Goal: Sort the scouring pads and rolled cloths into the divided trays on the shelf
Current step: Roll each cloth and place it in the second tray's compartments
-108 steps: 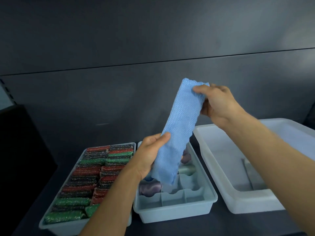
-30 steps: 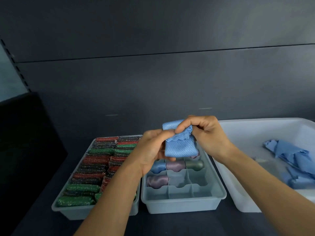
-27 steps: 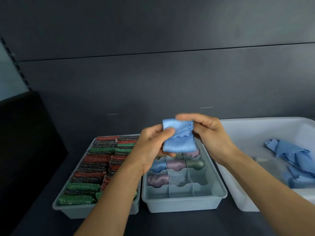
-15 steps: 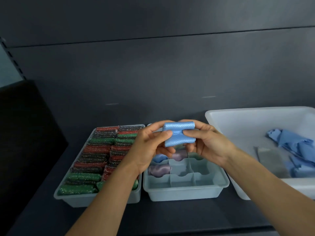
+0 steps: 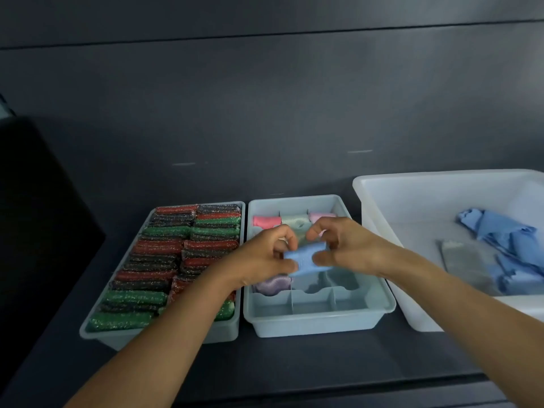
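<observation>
Blue rolled cloth (image 5: 306, 258) lowered over divided tray (image 5: 318, 325), left hand (image 5: 262, 259), right hand (image 5: 351, 248) gripping

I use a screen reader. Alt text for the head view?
Left hand and right hand hold a rolled blue cloth over the divided tray. A full tray of red, green and dark scouring pads sits left, a white tub of loose blue cloths right.

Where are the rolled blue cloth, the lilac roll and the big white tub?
rolled blue cloth (image 5: 304, 255), head view, middle of the roll's front face.
lilac roll (image 5: 272, 285), head view, its rounded top.
white tub (image 5: 375, 201), head view, inner left wall.
</observation>
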